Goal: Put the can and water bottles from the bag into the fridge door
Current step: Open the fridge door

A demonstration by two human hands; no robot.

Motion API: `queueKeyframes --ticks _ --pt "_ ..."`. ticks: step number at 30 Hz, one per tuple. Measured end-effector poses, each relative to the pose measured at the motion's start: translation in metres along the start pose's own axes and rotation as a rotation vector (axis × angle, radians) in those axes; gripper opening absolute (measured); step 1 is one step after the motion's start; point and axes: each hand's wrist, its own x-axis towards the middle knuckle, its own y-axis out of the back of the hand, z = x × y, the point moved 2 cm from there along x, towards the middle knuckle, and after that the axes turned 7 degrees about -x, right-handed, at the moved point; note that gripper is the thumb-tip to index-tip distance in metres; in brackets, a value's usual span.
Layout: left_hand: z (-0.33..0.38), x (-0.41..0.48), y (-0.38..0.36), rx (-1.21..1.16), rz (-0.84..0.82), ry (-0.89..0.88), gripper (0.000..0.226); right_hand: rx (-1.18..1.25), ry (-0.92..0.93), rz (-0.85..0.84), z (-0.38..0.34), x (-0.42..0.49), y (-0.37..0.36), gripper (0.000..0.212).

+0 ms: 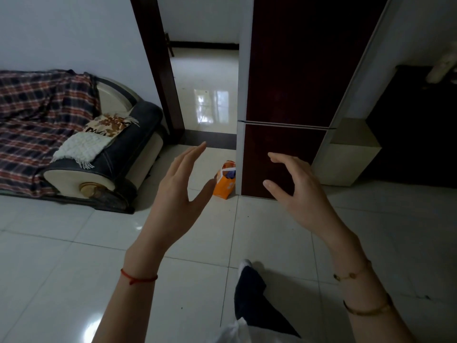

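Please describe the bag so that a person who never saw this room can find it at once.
Find the tall dark red fridge beside the open doorway. At its foot, on the doorway side, a small bag stands on the white tiled floor. It is the only bright orange thing there, with white handles.

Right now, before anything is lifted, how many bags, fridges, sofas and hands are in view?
Bag: 1
Fridge: 1
Sofa: 1
Hands: 2, the left hand and the right hand, both empty
Total: 5
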Motion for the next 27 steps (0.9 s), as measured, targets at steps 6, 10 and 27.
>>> queueKeyframes --ticks 6,10,27 --pt "-0.039 0.082 -0.018 0.005 -0.001 0.006 0.064 0.006 0.014 0.024 0.035 0.086 -0.011 0.055" --pt "-0.062 0.143 -0.028 0.022 0.023 -0.002 0.065 0.0 0.039 0.035 0.057 0.154 -0.012 0.055" --pt "-0.163 0.365 -0.084 -0.123 0.125 0.027 0.058 -0.076 0.125 0.143 0.129 0.389 -0.029 0.051"
